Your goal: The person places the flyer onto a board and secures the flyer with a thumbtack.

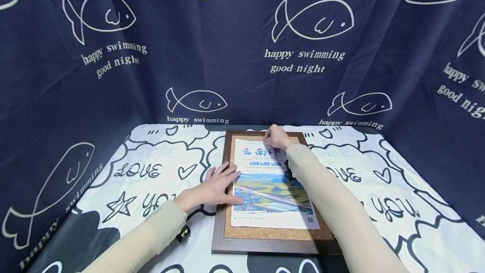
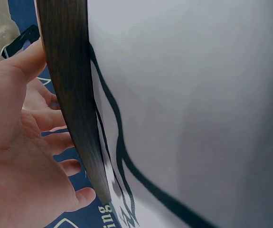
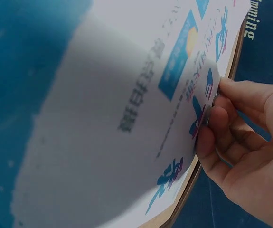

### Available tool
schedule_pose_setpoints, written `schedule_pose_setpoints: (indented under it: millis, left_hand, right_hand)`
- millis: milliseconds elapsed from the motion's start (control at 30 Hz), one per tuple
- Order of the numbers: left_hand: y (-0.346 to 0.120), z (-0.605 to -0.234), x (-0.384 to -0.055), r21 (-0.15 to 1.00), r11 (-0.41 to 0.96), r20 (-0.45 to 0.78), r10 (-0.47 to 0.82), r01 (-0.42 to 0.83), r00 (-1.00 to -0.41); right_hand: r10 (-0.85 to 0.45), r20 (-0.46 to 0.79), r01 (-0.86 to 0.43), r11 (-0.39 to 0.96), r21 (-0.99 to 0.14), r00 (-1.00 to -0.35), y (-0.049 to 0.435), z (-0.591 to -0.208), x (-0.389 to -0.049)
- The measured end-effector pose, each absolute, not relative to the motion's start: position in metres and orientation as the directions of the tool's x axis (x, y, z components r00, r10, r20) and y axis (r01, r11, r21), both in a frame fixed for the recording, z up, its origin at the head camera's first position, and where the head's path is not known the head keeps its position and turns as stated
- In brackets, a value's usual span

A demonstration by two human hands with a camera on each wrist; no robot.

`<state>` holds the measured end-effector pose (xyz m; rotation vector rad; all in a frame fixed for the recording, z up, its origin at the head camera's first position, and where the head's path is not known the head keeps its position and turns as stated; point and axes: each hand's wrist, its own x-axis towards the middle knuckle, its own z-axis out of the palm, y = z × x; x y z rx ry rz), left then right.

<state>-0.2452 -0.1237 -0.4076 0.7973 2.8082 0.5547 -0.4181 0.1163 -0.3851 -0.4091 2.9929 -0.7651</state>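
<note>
A printed poster with blue lettering and a landscape lies on a cork board with a brown wooden frame. My left hand rests spread across the frame's left side, its fingertips and thumb at the poster's left edge; the left wrist view shows it alongside the wood. At the poster's top edge, my right hand has its fingers bent together. In the right wrist view, this hand pinches a small grey metallic piece against the paper, mostly hidden by the fingers.
The framed board lies on a white cloth with black drawings and words. Dark blue curtains with fish outlines stand behind and on both sides. My right forearm crosses over the board's right side.
</note>
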Motion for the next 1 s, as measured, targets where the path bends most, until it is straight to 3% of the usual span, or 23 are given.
schedule_pose_setpoints:
  millis: [467, 700, 833, 1000]
  left_hand:
    - [-0.121, -0.404, -0.243, 0.398, 0.782, -0.067, 0.546, 0.48, -0.835]
    - [-0.122, -0.405, -0.244, 0.37, 0.794, -0.074, 0.543, 0.482, -0.837]
    - [-0.124, -0.403, -0.247, 0.345, 0.797, -0.073, 0.549, 0.495, -0.833]
    - [-0.13, -0.397, -0.256, 0.34, 0.785, 0.007, 0.549, 0.518, -0.836]
  right_hand:
    - [-0.228, 0.033, -0.22, 0.88, -0.42, -0.973, 0.118, -0.384, -0.414]
    - [-0.314, 0.038, -0.309, 0.894, -0.326, -0.949, 0.119, -0.373, -0.407]
    - [-0.374, 0.063, -0.371, 0.859, -0.353, -0.925, 0.121, -0.36, -0.401]
    - [-0.436, 0.199, -0.479, 0.787, -0.389, -0.878, 0.129, -0.337, -0.388]
